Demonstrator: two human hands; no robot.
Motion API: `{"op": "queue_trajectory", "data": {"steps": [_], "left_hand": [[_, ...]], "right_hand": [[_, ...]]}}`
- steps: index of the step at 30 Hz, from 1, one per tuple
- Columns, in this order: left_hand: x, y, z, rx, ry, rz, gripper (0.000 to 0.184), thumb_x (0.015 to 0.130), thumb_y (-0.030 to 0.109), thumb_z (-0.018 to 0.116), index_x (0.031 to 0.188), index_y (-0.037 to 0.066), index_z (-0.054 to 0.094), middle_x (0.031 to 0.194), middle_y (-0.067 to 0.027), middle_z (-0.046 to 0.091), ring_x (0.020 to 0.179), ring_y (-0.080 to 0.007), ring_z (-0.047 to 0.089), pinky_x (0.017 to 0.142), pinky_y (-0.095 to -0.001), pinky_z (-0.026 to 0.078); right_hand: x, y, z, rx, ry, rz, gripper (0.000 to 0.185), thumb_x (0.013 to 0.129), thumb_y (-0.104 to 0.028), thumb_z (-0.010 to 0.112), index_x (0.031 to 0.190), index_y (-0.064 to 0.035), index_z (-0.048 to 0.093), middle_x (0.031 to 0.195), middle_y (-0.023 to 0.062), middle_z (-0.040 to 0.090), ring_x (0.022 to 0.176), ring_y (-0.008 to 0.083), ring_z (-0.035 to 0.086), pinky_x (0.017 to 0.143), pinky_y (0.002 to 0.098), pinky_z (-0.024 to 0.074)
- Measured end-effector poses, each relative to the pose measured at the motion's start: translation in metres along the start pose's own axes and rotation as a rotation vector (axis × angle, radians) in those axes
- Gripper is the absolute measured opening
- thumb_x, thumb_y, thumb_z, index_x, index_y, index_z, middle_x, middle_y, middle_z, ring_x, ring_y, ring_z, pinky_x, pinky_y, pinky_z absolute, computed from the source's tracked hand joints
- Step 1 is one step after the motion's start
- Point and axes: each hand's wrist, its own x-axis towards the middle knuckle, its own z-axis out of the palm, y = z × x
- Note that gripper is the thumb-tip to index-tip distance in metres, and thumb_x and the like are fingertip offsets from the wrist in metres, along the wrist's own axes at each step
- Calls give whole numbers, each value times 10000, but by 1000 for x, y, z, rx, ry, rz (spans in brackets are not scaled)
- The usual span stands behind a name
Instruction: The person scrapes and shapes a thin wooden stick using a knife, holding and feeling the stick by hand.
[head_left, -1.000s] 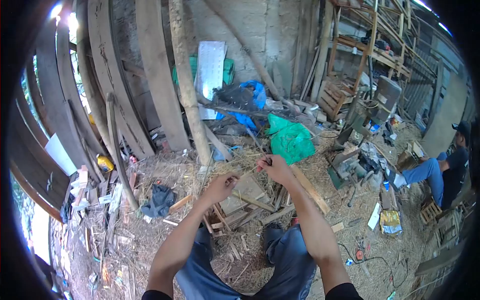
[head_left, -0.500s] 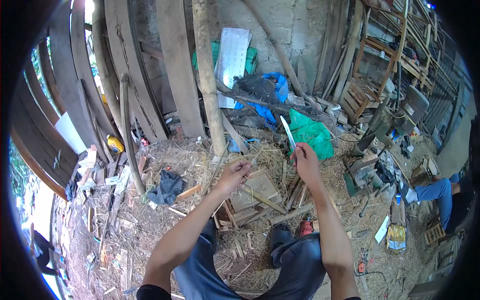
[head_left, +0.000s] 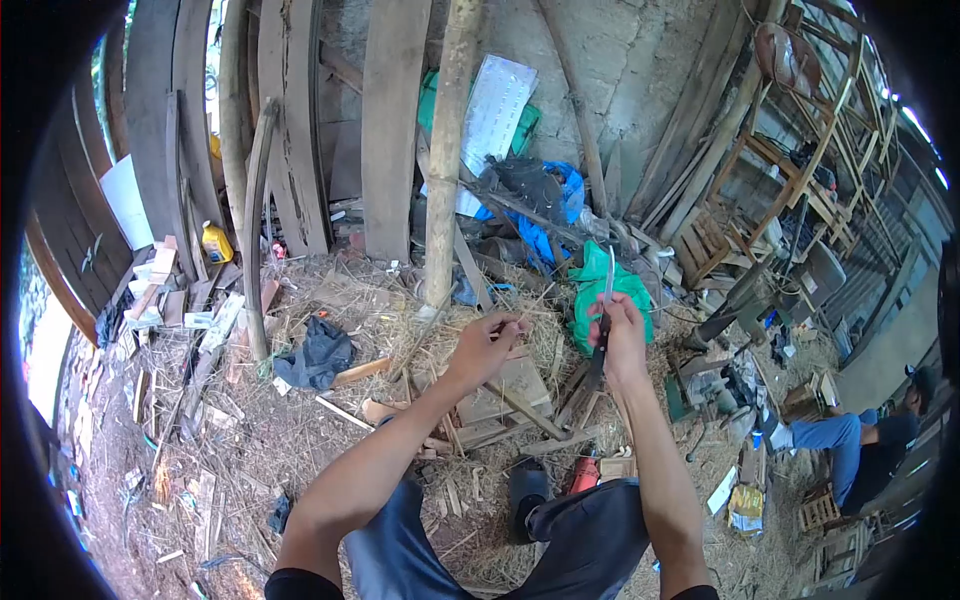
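Observation:
In my right hand point(head_left: 626, 338) is a knife point(head_left: 609, 272), its narrow blade pointing up and its dark handle showing below the fingers. My left hand point(head_left: 484, 350) hangs to the left at about the same height, fingers curled and thumb close to them. Whatever it pinches, if anything, is too small to make out. Below and between the hands lie a flat wooden board point(head_left: 515, 385) and a thin pole point(head_left: 530, 412) on the straw. Behind the knife lies a green plastic bag point(head_left: 590, 300).
A wooden post point(head_left: 440, 220) stands ahead of my left hand. A black cloth or bag point(head_left: 318, 353) and a yellow bottle point(head_left: 216, 243) lie to the left. Near my boot point(head_left: 527, 497) is a red object point(head_left: 585, 474). Another person point(head_left: 850, 440) sits at far right.
The view has swung right and slightly down. The knife has turned more upright in my right hand, and its dark handle now shows. My left hand has moved slightly toward it.

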Motion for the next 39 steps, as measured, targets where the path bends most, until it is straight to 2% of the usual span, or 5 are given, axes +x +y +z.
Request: {"op": "queue_trajectory", "data": {"steps": [4, 12, 22, 28, 39], "left_hand": [[-4, -4, 1, 249, 35, 11, 214, 904, 163, 535, 1034, 13, 614, 631, -30, 553, 548, -81, 455, 529, -250, 392], [-18, 16, 21, 319, -34, 120, 179, 901, 133, 531, 984, -3, 612, 640, -60, 574, 550, -110, 484, 531, -273, 398], [-30, -2, 40, 216, -134, 32, 210, 934, 193, 506, 985, 17, 609, 725, -1, 555, 661, -76, 474, 601, -237, 389], [-30, 8, 36, -142, -271, -364, 212, 943, 229, 498, 960, 55, 618, 673, 56, 437, 609, -36, 372, 554, -189, 307], [-27, 22, 28, -254, -240, -354, 218, 945, 231, 492, 955, 47, 609, 674, 57, 435, 567, -32, 355, 506, -192, 285]], "right_hand": [[-22, 16, 4, -377, -306, 39, 198, 953, -210, 470, 1020, -25, 495, 652, 34, 550, 469, 51, 415, 412, 210, 321], [-27, 24, -1, -5, -605, 296, 203, 932, -180, 517, 1023, -4, 559, 768, 52, 598, 478, 29, 339, 415, 187, 270], [-4, 30, -44, 48, -522, 587, 209, 912, -186, 553, 958, 9, 613, 710, -34, 523, 497, 29, 330, 424, 193, 245], [3, 28, -59, 40, -431, 607, 172, 913, -173, 545, 905, -13, 608, 719, -38, 528, 491, 19, 337, 419, 182, 240], [-23, 27, -17, 81, -559, 477, 179, 902, -210, 578, 881, -34, 560, 711, -5, 547, 474, 23, 341, 408, 189, 243]]}}
